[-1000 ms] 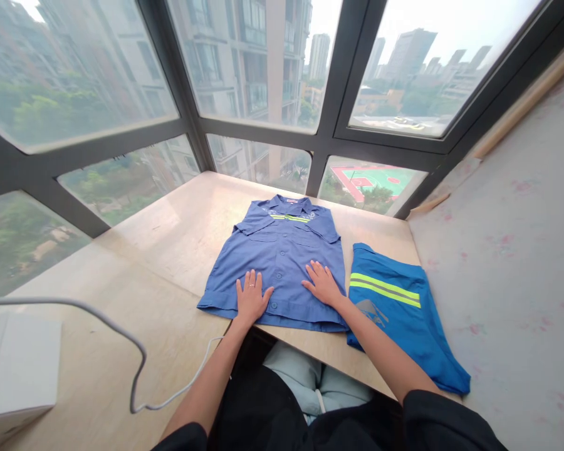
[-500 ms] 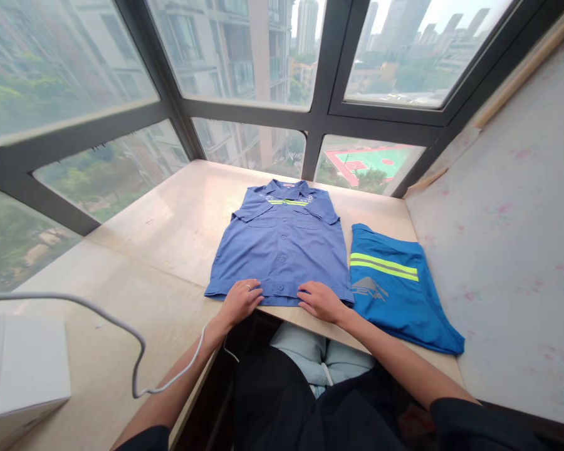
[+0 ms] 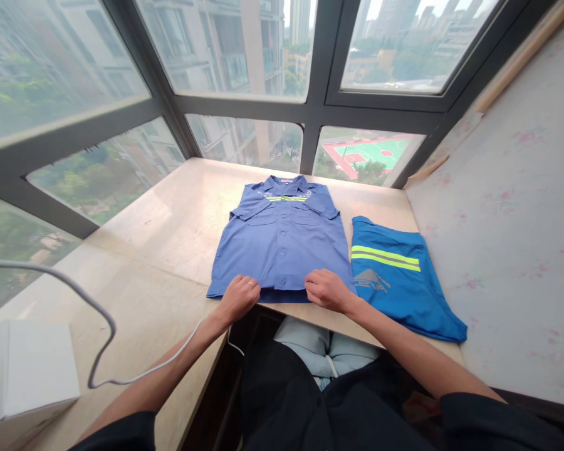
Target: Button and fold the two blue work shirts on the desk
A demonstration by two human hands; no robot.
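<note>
A blue button-up work shirt (image 3: 263,241) lies front up on the wooden board, collar at the far end. Its short sleeves are laid over the chest, beside a yellow-green reflective stripe. At the near hem, my left hand (image 3: 239,295) is closed on the cloth left of the buttons. Right of the buttons, my right hand (image 3: 328,289) grips the same hem with curled fingers. Between my hands the front layer is lifted a little, and darker cloth shows beneath it.
Blue folded trousers or cloth with a reflective stripe (image 3: 390,288) lie at the right, near the flowered wall (image 3: 507,250). A white box (image 3: 32,369) stands at the near left, with a grey cable (image 3: 94,307) crossing by my left forearm. Windows (image 3: 244,56) border the board (image 3: 160,250).
My fingers have gone from lying on the hem to gripping it. The front hem has risen between my hands, which are slightly farther apart.
</note>
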